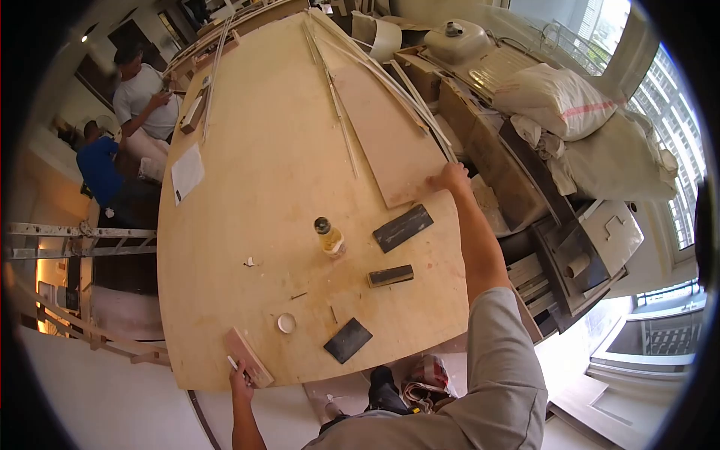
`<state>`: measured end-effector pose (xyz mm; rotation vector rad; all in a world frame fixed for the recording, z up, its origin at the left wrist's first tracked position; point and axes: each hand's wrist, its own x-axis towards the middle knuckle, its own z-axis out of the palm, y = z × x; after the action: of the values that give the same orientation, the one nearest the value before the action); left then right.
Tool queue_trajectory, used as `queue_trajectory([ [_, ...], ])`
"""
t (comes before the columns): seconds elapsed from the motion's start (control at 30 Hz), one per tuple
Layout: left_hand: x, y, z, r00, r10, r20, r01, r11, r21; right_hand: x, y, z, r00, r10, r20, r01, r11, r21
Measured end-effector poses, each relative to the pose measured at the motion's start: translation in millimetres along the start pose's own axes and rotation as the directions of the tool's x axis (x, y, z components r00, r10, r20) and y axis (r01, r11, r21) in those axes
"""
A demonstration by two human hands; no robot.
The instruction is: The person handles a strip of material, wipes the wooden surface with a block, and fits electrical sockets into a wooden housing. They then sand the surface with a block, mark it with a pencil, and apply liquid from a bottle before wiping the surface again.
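Note:
My left hand (241, 381) is at the near left edge of the large wooden board table (255, 172). Its fingers pinch a small white stick (232, 363) beside a short pinkish wood strip (250, 357). At the right edge, my right hand (450, 178) rests at the near corner of a thin brown panel (382, 142), its fingers bent over the corner. Between the hands stand or lie a glass bottle with yellowish contents (329, 236), a dark rectangular block (403, 228), a smaller dark-topped block (391, 276), a black sheet (348, 340) and a round lid (286, 323).
Long thin strips (330, 90) lie along the far part of the table. A white paper (187, 174) is at the left edge. Two people (142, 97) are beyond the left side, near a ladder (82, 241). Boxes, a sink (457, 43) and sacks (559, 101) crowd the right.

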<state>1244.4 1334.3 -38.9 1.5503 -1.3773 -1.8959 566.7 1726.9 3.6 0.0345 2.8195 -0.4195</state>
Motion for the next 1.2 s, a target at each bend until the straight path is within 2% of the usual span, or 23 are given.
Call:
queue_trajectory([
  [0.13, -1.4, 3.7, 2.6, 0.999, -0.024, 0.044, 0.024, 1.000, -0.012, -11.9, -26.5, 6.4, 0.994, 0.098, -0.057, -0.098, 0.995, -0.004],
  [0.23, -4.5, 4.7, 3.6, 0.998, -0.015, 0.055, 0.016, 1.000, -0.011, -12.6, -25.9, 7.1, 0.991, 0.106, -0.086, -0.104, 0.994, 0.028],
  [0.33, 0.3, 0.8, 5.8, 0.999, 0.009, -0.044, -0.007, 1.000, 0.030, -13.3, -28.8, 10.7, 0.979, 0.149, -0.137, -0.148, 0.989, 0.013],
  [0.43, 2.1, -0.9, 4.4, 0.990, -0.072, -0.120, 0.077, 0.996, 0.041, -11.8, -19.8, -0.5, 0.978, 0.184, -0.103, -0.172, 0.978, 0.116],
  [0.53, -2.0, -0.2, 4.4, 0.999, -0.021, -0.042, 0.021, 1.000, -0.020, -7.2, -20.0, 3.0, 0.970, 0.229, -0.086, -0.222, 0.972, 0.082],
  [0.63, -0.5, -0.7, 4.8, 0.999, 0.006, -0.033, -0.006, 1.000, 0.001, -14.9, -17.1, -0.9, 0.979, 0.170, 0.113, -0.187, 0.969, 0.159],
  [0.73, 0.3, -0.2, 5.4, 1.000, 0.010, -0.027, -0.010, 1.000, 0.008, -2.5, -14.0, 14.8, 0.989, 0.144, 0.025, -0.143, 0.921, 0.362],
  [0.83, 0.8, 1.0, 4.3, 0.999, -0.020, -0.034, 0.019, 1.000, -0.018, -28.8, -40.0, 7.0, 0.976, 0.081, -0.203, -0.054, 0.989, 0.138],
  [0.93, -0.7, 2.6, 4.5, 1.000, -0.018, -0.011, 0.018, 1.000, -0.016, -38.8, -45.5, 10.4, 0.971, 0.039, -0.238, 0.005, 0.983, 0.182],
  [1.03, -0.6, 2.1, 5.6, 1.000, 0.002, -0.017, -0.002, 1.000, -0.006, -25.7, -30.6, 19.5, 0.926, 0.031, -0.376, 0.078, 0.959, 0.272],
  [1.13, -3.9, 2.3, 9.4, 0.998, 0.005, -0.059, -0.004, 1.000, 0.020, -12.6, -12.4, 13.5, 0.853, -0.071, -0.517, 0.205, 0.957, 0.206],
  [1.2, -6.7, 5.9, 9.6, 0.999, 0.005, -0.052, -0.004, 1.000, 0.018, -0.3, -8.9, 7.2, 0.857, -0.096, -0.507, 0.231, 0.950, 0.211],
])
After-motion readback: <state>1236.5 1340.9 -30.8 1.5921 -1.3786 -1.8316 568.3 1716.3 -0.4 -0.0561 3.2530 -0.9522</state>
